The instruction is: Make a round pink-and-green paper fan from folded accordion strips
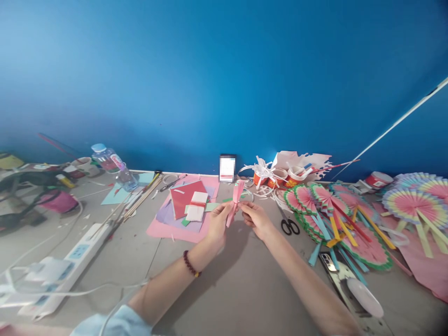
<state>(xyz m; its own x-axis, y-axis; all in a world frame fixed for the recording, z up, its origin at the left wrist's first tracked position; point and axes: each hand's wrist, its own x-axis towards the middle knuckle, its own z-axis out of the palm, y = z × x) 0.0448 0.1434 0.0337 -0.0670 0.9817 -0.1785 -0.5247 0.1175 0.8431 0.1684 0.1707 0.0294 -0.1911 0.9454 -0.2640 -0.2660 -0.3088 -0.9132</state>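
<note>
A narrow bundle of pleated pink paper (238, 190) stands roughly upright between my hands, above the middle of the table. My left hand (220, 218) pinches it at its lower part. From the other side, the fingertips of my right hand (256, 217) are closed at its middle; whether they grip the paper or some thin tie around it is too small to tell. Just left of my left hand lies a stack of coloured sheets, with a red sheet (184, 198) and a white pad (195, 213) on top. Black-handled scissors (290, 227) lie right of my right hand.
Several finished paper fans (350, 210) are spread at the right, near a phone (329, 262) and a white mouse (364, 297). Cups (295, 177) stand by the blue wall. A power strip (75, 263), wooden sticks (143, 197) and a water bottle (114, 163) are at the left.
</note>
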